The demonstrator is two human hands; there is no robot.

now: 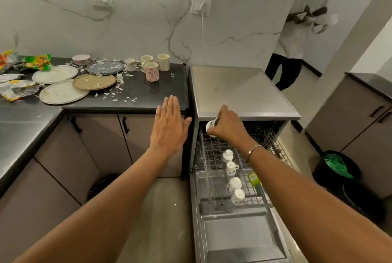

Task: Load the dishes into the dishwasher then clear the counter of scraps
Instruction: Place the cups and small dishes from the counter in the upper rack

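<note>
Nearest me, the dishwasher door [239, 239] lies dropped open, with the wire rack [212, 156] drawn out above it. Four small white cups [235, 183] stand mouth-down in a row along the rack, and a green item [253, 178] lies just beside them on the right.

Farther in, my right hand [228, 125] hangs over the back part of the rack. Its fingers [219, 129] and thumb are curled round a small white cup [211, 125], which is tilted with one round end facing left. The cup sits close above the wires; I cannot tell whether it touches them.

My left hand [168, 125] floats beside it, just in front of the tabletop [148, 90] edge. It is palm down with the fingers [172, 105] straight and pressed together, thumb out, holding nothing and well apart from the held cup.

Beyond, the dark tabletop carries four dirty plates [63, 92], a bowl [81, 59] and several mugs [152, 71]. White scraps [118, 92] are scattered between them, and crumpled wrappers [17, 89] lie at the left.

Farthest off, a person [297, 35] in a white top stands by the wall.
</note>
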